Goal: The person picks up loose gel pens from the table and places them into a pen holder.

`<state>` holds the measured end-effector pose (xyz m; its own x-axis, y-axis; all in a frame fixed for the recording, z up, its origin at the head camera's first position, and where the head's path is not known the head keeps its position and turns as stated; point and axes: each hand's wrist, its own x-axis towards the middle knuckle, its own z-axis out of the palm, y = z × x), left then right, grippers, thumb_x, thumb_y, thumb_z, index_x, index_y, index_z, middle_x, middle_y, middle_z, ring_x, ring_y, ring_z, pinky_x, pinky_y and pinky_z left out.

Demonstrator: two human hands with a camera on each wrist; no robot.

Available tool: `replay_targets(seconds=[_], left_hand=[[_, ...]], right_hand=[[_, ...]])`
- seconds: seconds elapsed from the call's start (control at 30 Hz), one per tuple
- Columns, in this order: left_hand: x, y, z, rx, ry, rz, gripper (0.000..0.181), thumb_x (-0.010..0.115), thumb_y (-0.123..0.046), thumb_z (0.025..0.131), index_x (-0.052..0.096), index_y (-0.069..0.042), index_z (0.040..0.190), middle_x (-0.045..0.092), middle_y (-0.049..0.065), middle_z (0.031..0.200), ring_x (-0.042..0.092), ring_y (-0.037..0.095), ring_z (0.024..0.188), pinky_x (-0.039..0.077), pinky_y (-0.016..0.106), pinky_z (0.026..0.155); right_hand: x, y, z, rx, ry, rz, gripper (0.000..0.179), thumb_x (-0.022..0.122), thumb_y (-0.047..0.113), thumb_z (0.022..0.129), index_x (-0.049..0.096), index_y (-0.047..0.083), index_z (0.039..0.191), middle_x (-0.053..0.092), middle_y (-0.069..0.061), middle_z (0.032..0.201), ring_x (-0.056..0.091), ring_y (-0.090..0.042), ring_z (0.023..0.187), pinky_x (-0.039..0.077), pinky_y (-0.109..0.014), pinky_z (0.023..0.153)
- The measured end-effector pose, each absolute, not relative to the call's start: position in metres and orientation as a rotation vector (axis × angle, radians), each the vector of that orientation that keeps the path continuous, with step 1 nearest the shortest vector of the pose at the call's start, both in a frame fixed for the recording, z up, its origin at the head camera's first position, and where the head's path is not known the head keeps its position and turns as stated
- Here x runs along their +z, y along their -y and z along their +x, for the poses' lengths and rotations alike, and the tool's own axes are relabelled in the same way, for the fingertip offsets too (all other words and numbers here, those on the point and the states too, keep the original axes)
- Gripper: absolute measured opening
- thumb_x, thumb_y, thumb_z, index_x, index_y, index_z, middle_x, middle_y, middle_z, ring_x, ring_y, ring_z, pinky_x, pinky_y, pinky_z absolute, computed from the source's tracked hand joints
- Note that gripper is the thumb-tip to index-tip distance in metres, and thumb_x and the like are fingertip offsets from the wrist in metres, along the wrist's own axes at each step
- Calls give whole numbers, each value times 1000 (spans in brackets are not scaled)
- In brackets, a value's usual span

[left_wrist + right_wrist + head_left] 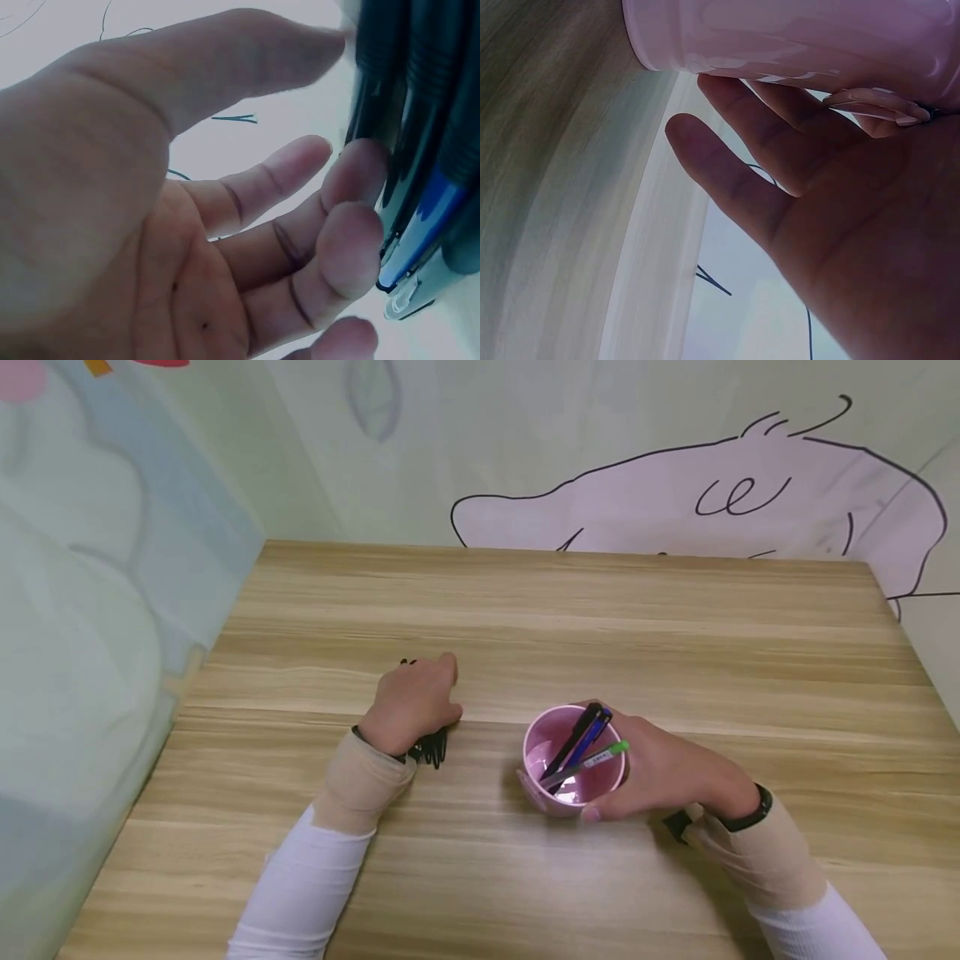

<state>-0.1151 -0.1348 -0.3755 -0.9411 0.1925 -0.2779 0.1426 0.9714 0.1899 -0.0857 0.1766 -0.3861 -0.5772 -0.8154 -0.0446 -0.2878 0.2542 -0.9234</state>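
Your left hand (412,697), thumb and fingers apart, rests at a cluster of pens (433,60) on the wood-grain table (525,618): likely light, stiff and apt to roll, best pinched mid-barrel. Your right hand (663,768) clasps the glossy pink cup (543,737), probably slippery, holding three more pens (579,750).

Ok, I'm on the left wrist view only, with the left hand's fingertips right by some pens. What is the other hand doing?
Observer: The right hand holds a pink cup.

Operator: Is there anything in it?

Observer: Yes. The head view shows a black pen, a blue pen and a green-ended pen leaning inside.

Operator: Where is that cup from the left hand?

Observer: Off to its right and a little nearer the person, with a gap between them.
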Motion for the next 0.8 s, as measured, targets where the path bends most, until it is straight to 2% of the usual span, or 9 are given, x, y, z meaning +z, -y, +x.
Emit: replay_targets(seconds=[0.27,0.5,0.8], left_hand=[[-376,132,-115,262,-2787,299,23,67,-14,85,61,-4,106,62,11,83,61,29,66,53,43,53],[-378,133,-117,326,-2777,345,25,69,-12,82,61,-4,104,63,12,88,61,30,73,54,42,63],[-383,133,-119,490,-2805,404,19,64,-6,75,55,-7,91,57,7,76,55,24,65,45,34,56]], right_hand=[[-385,-177,-86,-1295,-2014,-1002,86,91,30,73,45,12,143,62,-5,128,61,-18,115,53,-39,97],[-385,-177,-86,-1306,-1999,-990,85,91,29,73,45,10,143,62,-6,128,61,-19,115,53,-39,96],[-385,-177,-87,-1307,-1979,-1002,85,91,29,74,44,13,143,60,-6,131,60,-20,118,52,-39,99]])
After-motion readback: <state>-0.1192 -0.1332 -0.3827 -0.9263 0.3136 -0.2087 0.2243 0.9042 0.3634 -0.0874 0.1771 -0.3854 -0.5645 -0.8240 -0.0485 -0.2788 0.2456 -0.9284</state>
